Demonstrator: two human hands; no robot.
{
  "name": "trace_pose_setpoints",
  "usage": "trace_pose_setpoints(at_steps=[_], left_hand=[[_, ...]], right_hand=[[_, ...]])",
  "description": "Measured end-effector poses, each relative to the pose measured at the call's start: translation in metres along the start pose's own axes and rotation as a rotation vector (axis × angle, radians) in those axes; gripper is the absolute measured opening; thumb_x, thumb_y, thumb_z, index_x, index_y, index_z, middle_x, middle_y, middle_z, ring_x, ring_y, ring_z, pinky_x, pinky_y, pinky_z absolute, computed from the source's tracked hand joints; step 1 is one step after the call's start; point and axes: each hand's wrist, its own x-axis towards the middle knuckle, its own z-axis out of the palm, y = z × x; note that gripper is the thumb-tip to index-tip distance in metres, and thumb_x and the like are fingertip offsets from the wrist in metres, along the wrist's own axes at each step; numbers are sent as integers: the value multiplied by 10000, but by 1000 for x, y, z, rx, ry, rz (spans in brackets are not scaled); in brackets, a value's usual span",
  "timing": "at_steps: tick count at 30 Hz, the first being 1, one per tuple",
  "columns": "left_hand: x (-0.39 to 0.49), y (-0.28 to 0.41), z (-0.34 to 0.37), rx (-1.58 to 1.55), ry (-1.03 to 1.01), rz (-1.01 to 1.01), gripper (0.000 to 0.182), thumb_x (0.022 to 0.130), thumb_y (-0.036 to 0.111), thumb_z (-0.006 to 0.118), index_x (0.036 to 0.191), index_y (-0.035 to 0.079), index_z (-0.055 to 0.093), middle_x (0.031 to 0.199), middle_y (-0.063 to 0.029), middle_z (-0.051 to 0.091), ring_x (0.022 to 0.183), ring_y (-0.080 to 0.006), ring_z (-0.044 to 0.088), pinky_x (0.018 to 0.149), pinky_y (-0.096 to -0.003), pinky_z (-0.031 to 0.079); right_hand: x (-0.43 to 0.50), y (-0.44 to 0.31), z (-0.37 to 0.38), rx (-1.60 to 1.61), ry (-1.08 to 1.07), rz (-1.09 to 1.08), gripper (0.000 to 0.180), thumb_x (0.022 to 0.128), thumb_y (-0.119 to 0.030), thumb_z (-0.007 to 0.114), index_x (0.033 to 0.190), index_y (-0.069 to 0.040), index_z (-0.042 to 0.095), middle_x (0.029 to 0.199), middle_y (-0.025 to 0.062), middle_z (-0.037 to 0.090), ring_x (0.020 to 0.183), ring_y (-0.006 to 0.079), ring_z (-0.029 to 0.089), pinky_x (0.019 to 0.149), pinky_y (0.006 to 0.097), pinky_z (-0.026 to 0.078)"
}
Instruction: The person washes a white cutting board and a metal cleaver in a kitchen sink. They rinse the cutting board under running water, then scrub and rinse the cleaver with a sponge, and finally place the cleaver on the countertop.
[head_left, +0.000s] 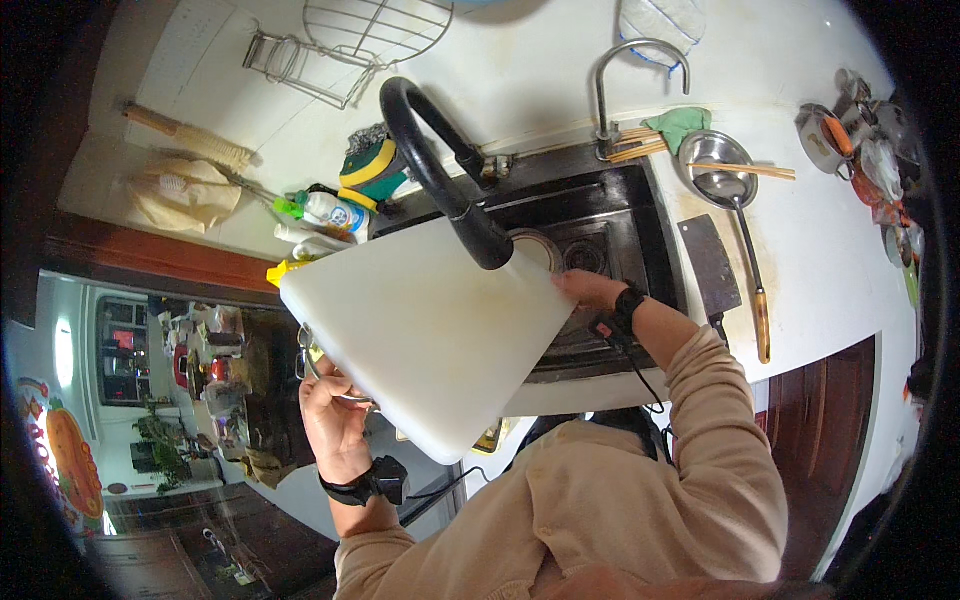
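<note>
A large white cutting board (420, 322) is held tilted over the left part of a black sink (637, 217), beneath a black gooseneck faucet (427, 150). Water appears to run from the spout onto the board. My left hand (334, 412) grips the board's metal handle at its lower left edge. At the board's right corner, my right hand (589, 291) holds on, its fingertips partly hidden behind the corner. Part of a round dish (536, 244) shows in the sink behind the board. Both wrists wear black straps with cables.
Right of the sink lie a cleaver (709, 262) and a steel ladle (742, 217) with its head in a metal bowl (694, 150), chopsticks across it. A green cloth (679, 126) lies behind. A detergent bottle (334, 212) and sponges (371, 169) stand left of the faucet.
</note>
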Motion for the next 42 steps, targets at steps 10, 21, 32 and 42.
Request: trace_pose_setpoints(at_steps=[10,21,32,42], left_hand=[[-11,-6,-22,-229,29,-179,222,686,50,492,857,-68,569,655,-39,550,516,-90,495,411,-183,385],[6,-62,-52,-474,37,-529,113,754,72,489,785,-27,536,641,-40,530,473,-89,477,369,-147,390],[74,-180,-62,-289,-262,-567,150,748,-38,426,844,-13,539,713,-58,558,565,-140,527,499,-235,451],[132,-236,-9,-226,-454,-786,173,893,81,465,931,-31,591,844,-92,602,762,-187,582,693,-320,480]], right_hand=[[-88,-54,-29,-74,1,207,600,873,-572,450,1141,-52,583,1032,37,615,887,124,563,748,308,465],[-193,-85,-43,-226,339,373,554,781,-613,567,885,-75,649,719,-14,565,641,119,502,580,278,416],[-238,-86,-40,-332,776,127,597,794,-466,650,945,109,591,774,108,628,643,157,598,543,284,473],[-262,-81,-47,-360,1057,-132,472,806,-342,683,893,109,577,736,110,627,640,135,577,561,264,461]])
